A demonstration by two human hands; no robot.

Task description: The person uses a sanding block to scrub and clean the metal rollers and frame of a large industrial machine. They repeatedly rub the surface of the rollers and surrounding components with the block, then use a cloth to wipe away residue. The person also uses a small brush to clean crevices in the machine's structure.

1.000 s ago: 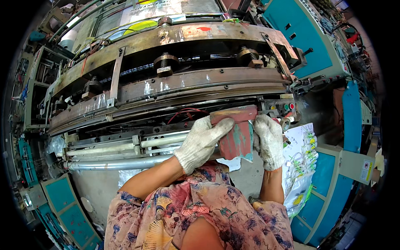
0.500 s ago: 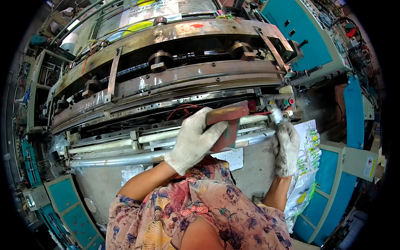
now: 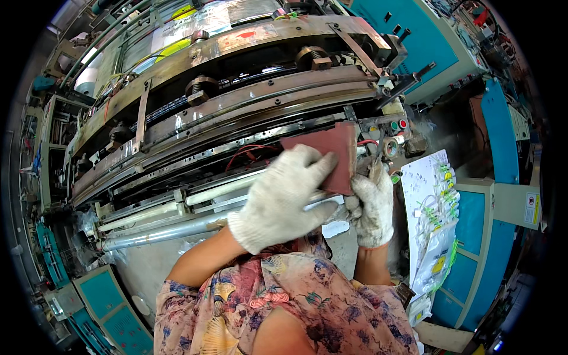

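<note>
My left hand (image 3: 281,198), in a white knitted glove, is closed on a dark red flat sheet (image 3: 340,154) that looks like sandpaper. Its fingers lie bent over the sheet's face, and the thumb stretches out below the lower edge. Against the sheet's lower right edge is my right hand (image 3: 374,207), in a greyer, stained glove. The right fingers are bent together; what lies between them is hidden. Just beyond the right fingertips a roll of tape (image 3: 390,148) rests by the machine's end.
A long machine with a heavy metal beam (image 3: 260,97) spans the space ahead. Nearer me run a silver pipe (image 3: 163,232) and a white roller (image 3: 139,216). Red and green buttons (image 3: 398,125) sit at its right end. Bundled plastic bags (image 3: 435,219) lie at right, beside blue cabinets (image 3: 473,207).
My right hand has come left and lower, up to the sheet. The sheet has turned, so its broad dark red face shows. My left hand has shifted slightly and now lies flatter over it.
</note>
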